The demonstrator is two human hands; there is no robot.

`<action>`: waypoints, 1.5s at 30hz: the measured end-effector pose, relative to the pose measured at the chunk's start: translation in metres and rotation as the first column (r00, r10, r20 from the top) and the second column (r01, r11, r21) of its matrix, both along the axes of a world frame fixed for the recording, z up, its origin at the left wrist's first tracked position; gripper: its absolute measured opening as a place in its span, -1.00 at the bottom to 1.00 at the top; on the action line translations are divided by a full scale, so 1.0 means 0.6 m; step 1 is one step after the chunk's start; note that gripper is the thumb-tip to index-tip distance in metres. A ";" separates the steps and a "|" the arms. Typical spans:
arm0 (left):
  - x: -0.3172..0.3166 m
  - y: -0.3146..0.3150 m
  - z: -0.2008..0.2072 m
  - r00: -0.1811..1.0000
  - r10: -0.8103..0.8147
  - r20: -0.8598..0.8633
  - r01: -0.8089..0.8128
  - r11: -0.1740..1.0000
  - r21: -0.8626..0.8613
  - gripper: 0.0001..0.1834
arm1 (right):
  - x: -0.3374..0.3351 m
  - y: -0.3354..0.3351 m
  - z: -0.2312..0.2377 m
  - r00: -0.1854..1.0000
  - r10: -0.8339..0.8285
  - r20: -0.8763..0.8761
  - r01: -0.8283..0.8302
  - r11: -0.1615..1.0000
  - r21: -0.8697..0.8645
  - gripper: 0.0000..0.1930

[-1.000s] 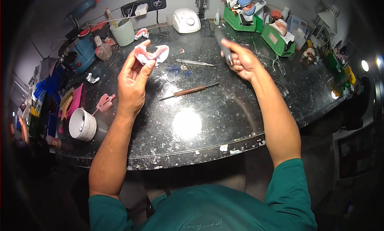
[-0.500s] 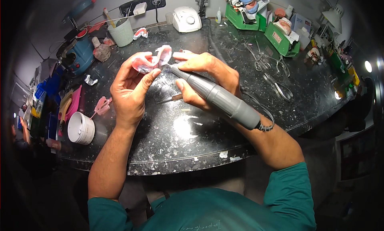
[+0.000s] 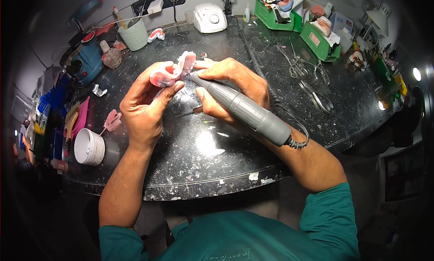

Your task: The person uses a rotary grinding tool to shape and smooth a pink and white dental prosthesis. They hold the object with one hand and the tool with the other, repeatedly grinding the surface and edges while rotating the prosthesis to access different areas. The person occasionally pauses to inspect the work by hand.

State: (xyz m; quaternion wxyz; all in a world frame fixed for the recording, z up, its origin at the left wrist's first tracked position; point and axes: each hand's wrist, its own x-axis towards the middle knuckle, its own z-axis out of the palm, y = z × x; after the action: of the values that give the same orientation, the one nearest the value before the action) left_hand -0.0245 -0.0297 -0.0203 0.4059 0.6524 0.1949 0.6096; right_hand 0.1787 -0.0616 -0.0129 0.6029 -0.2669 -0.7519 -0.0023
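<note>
Between the thumb and fingers of my left hand (image 3: 147, 96) is a pink denture base (image 3: 168, 73), curved and dusted with white. My right hand (image 3: 235, 87) is wrapped round a grey rotary handpiece (image 3: 244, 107), which slants up and leftward. Its tip meets or nearly meets the right side of the denture base; the bur itself is too small to make out. A coiled cord (image 3: 298, 143) runs from the handpiece's rear end. Below the hands, a thin tool with a brown handle (image 3: 197, 110) lies on the black worktop (image 3: 181, 170).
At left stand a white tub (image 3: 89, 147), a pink plastic piece (image 3: 112, 120) and a blue machine (image 3: 86, 64). A pen cup (image 3: 134, 35) and white control box (image 3: 210, 19) are at the back. Green bins (image 3: 318, 41), scissors (image 3: 296, 68) and pliers (image 3: 316, 97) lie right.
My left hand has turned the denture base, so its upright part shows more of its pink face. The handpiece tip stays close beside it. The whole view has shifted slightly.
</note>
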 end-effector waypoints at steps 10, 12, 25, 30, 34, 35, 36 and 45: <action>-0.004 -0.001 -0.001 1.000 -0.013 -0.001 0.013 1.000 0.011 -0.59 | 0.000 -0.001 0.002 1.000 -0.022 0.013 0.022 1.000 -0.019 -0.73; -0.003 -0.001 0.000 1.000 -0.017 -0.002 0.017 1.000 0.025 -0.59 | 0.001 0.000 0.002 1.000 -0.015 0.015 0.015 1.000 -0.017 -0.74; -0.006 -0.001 0.000 1.000 -0.005 -0.007 0.006 0.999 0.047 -0.58 | 0.003 0.008 -0.004 1.000 0.026 -0.006 -0.025 0.999 0.042 -0.70; -0.006 -0.004 0.001 1.000 -0.012 0.000 0.012 0.999 0.035 -0.58 | 0.001 0.012 -0.008 1.000 0.023 -0.018 -0.021 0.997 0.070 -0.63; -0.006 -0.003 0.000 1.000 -0.017 0.013 0.016 0.999 0.029 -0.57 | 0.000 0.012 -0.006 1.000 0.017 -0.023 -0.015 0.995 0.097 -0.65; -0.006 -0.003 -0.001 1.000 -0.016 0.017 0.015 0.999 0.030 -0.57 | 0.000 0.011 -0.005 1.000 0.015 -0.010 -0.014 0.995 0.099 -0.65; -0.006 -0.003 -0.001 1.000 -0.013 0.016 0.013 1.000 0.025 -0.57 | 0.000 0.011 -0.004 1.000 0.002 0.009 -0.003 0.996 0.092 -0.66; -0.006 -0.003 -0.004 1.000 -0.004 0.030 0.003 1.000 0.029 -0.55 | -0.003 0.007 -0.002 1.000 -0.010 -0.003 0.010 0.994 0.106 -0.64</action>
State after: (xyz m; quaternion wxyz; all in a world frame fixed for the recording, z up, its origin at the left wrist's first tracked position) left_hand -0.0281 -0.0314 -0.0225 0.4006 0.6493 0.1789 0.6212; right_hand 0.1770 -0.0575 -0.0141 0.6170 -0.2384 -0.7486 -0.0449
